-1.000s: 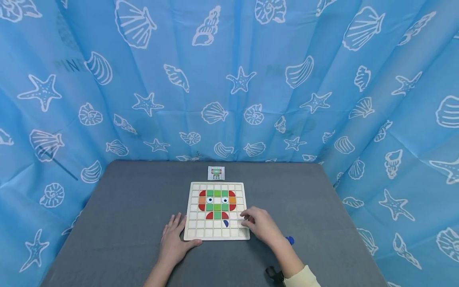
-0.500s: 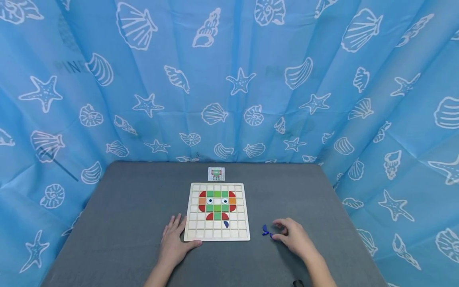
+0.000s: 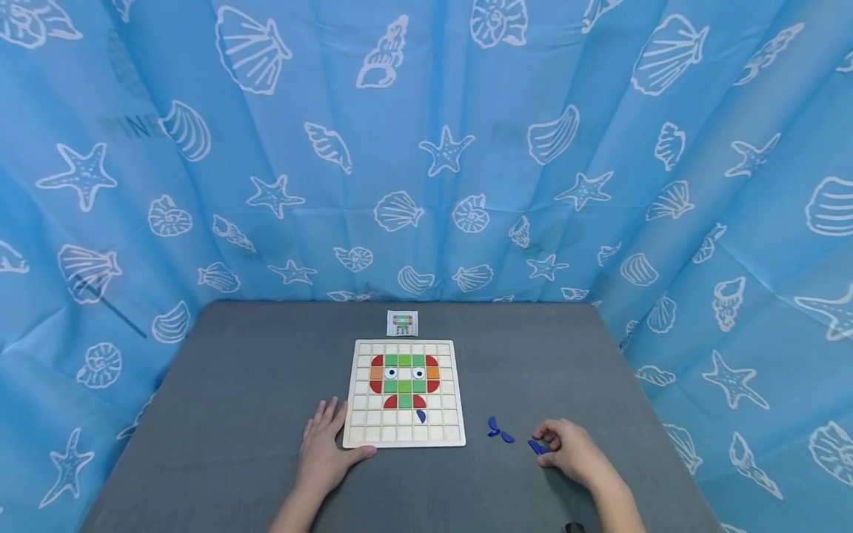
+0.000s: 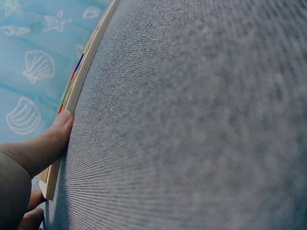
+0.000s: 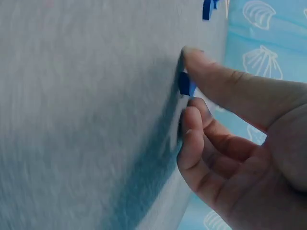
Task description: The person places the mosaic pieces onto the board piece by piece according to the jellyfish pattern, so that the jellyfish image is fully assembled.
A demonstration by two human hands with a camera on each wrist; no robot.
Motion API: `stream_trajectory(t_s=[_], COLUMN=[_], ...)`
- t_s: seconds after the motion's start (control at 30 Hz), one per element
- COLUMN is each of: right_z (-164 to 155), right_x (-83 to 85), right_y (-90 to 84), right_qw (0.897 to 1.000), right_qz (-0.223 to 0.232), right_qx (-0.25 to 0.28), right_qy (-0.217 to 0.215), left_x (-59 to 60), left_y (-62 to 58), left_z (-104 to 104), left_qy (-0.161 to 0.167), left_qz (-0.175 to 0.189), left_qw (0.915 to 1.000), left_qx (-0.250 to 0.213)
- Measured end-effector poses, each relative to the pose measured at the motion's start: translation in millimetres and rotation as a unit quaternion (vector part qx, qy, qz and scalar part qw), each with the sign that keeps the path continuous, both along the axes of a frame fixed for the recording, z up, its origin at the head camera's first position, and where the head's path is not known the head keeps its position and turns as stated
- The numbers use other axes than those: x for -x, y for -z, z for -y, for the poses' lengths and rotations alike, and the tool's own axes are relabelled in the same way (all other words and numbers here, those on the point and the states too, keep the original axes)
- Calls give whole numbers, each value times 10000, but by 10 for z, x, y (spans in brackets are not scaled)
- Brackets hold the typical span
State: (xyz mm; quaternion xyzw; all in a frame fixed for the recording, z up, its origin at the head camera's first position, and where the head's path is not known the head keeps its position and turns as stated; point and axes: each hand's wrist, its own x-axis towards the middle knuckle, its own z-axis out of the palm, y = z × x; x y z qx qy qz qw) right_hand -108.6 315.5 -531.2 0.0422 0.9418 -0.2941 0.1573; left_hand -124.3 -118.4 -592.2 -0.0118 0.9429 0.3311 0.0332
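Note:
A wooden grid board (image 3: 360, 437) lies on the table, bearing red, green, orange and eye-printed tiles in a face-like pattern and one blue piece (image 3: 421, 417) below them. My left hand (image 3: 323, 451) rests at the board's near left corner, fingers along its left side and thumb (image 4: 60, 127) against its near edge. To the right of the board, my right hand (image 3: 573, 451) is over the table with thumb and fingertips on either side of small blue pieces (image 3: 537, 447). In the right wrist view a blue piece (image 5: 184, 84) shows between them, with no firm pinch visible.
Between the board and my right hand lie several loose blue pieces (image 3: 494, 423). A small pattern card (image 3: 403, 323) lies behind the board. The grey-covered table (image 3: 266, 370) meets a blue shell-print curtain (image 3: 426, 148) at the back and sides.
My right hand has moved away from the board, first to the nearer blue pieces, then further right to the others. The left hand and the tiles on the board have stayed put.

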Motion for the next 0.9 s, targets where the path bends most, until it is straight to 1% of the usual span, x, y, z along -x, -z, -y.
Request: stream_trajectory(t_s=[0.1, 0.23, 0.37, 0.47, 0.57, 0.67, 0.8, 0.9], right_z=[-24, -33, -44, -74, -118, -160, -200, -216], right_x=[-19, -21, -11, -8, -5, -6, -16, -27], right_y=[-14, -3, 13, 13, 17, 40, 66, 72], right_qw=[9999, 9999, 9994, 9995, 9998, 9999, 9992, 9976], right_qz=[56, -97, -196, -152, -121, -160, -349, -577], right_qx=[-6, -120, -245, -161, -17, -16, -104, -145], right_qy=[98, 75, 175, 237, 143, 35, -148, -357], left_x=[2, 0, 0, 1, 2, -2, -3, -1], left_y=[5, 1, -5, -5, -3, -3, -4, -4], left_z=[-3, -2, -7, -16, -15, -12, -8, -7], left_qy=[24, 28, 12, -8, -21, -17, -13, -18], left_qz=[-61, -124, -72, -31, -14, -47, -27, 19], left_qw=[10000, 9999, 10000, 10000, 10000, 10000, 10000, 10000], left_qx=[6, 23, 15, -29, -75, -61, -45, -36])
